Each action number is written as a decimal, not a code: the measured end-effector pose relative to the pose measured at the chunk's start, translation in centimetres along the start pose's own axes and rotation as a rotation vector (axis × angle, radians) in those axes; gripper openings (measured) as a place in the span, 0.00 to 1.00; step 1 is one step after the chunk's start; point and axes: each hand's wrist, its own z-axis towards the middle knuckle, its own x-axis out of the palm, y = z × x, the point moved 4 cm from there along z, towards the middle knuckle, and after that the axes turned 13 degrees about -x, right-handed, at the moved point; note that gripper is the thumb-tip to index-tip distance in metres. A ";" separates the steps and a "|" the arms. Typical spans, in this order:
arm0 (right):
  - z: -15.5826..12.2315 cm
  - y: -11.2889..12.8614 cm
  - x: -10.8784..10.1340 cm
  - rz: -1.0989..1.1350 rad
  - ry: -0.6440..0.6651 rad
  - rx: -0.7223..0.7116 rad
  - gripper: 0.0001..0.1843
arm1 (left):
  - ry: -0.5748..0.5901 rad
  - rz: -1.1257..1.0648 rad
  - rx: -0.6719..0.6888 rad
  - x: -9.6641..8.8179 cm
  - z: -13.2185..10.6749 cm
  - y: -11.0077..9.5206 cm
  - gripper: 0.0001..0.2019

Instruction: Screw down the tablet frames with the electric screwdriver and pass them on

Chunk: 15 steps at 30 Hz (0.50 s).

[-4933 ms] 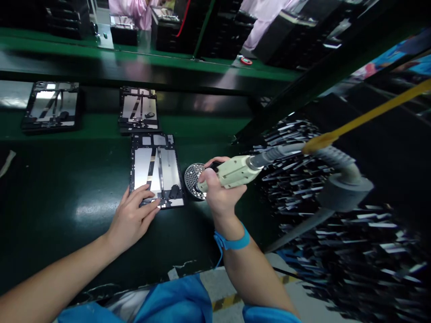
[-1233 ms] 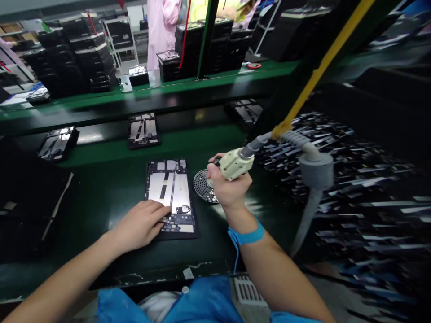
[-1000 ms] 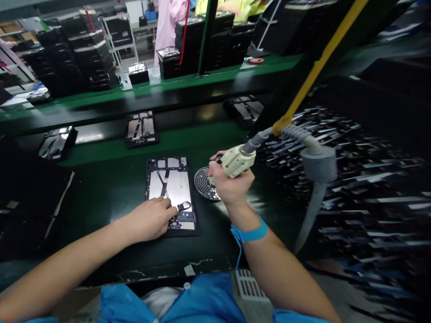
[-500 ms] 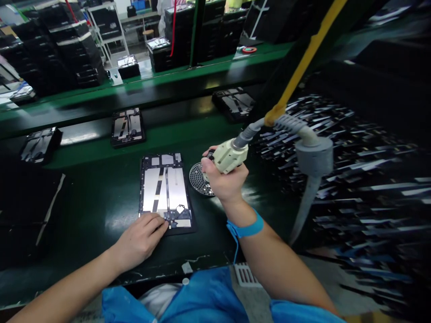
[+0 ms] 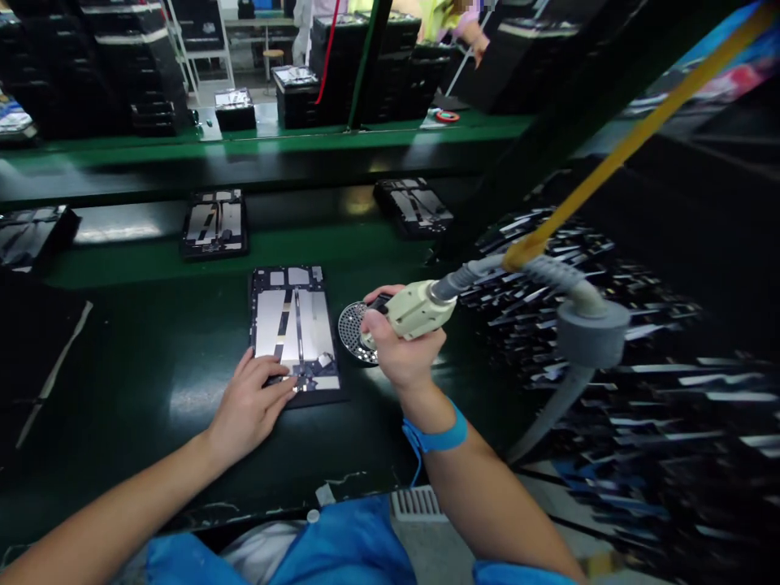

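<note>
An opened tablet chassis (image 5: 296, 325) with silver plates and black ribbon strips lies on the dark green bench in front of me. My left hand (image 5: 249, 402) rests on its near-left corner, fingers stretched flat on the frame. My right hand (image 5: 399, 353) is wrapped round a cream electric screwdriver (image 5: 414, 309), whose tip points down at a round perforated screw dish (image 5: 354, 331) beside the chassis. A grey hose (image 5: 573, 325) and a yellow cord (image 5: 634, 134) run from the tool up to the right. A blue strap circles my right wrist.
Three more chassis (image 5: 214, 221) (image 5: 414, 203) (image 5: 30, 236) lie on the conveyor behind. Stacks of black trays (image 5: 353, 65) stand on the far green bench, with a person in pale clothes behind them. Racks of dark parts (image 5: 609, 349) fill the right.
My left hand drew back from the small part near the chassis's lower middle to its near-left corner. The conveyor chassis shifted left. My right hand stays with the screwdriver over the dish.
</note>
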 end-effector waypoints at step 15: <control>-1.1 -0.8 -0.2 -0.062 -0.014 0.050 0.15 | -0.023 -0.063 0.030 0.7 0.7 0.5 0.11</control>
